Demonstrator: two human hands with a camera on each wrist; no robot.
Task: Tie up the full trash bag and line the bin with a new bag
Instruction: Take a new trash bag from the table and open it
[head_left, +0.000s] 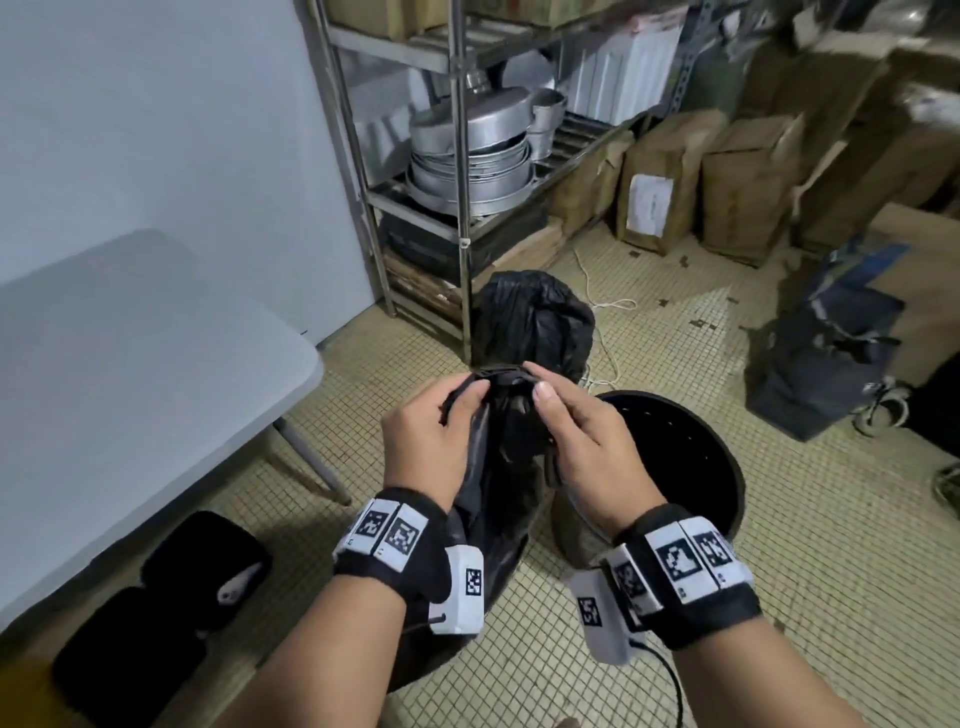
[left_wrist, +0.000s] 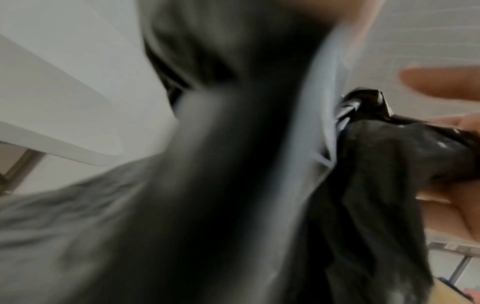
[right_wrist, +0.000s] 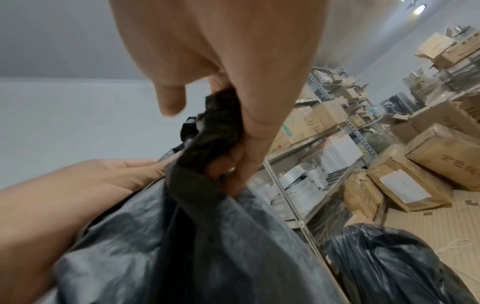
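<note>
Storeroom, metal shelving (head_left: 457, 156), stacked pans (head_left: 472, 156), cartons (head_left: 660, 192)

Black plastic is shown for the held bag (head_left: 493, 499) and the second bag (head_left: 535, 322) behind it. The bin (head_left: 727, 467) is black, the table (head_left: 130, 374) pale grey, the floor (head_left: 649, 322) tiled in small beige squares. Wristbands (head_left: 389, 540) are black (with black-and-white pixel markers). Boxes (head_left: 660, 182) are brown.

Bin (head_left: 727, 467) right of held bag (head_left: 493, 519); another bag (head_left: 535, 322) seemingly behind.
</note>
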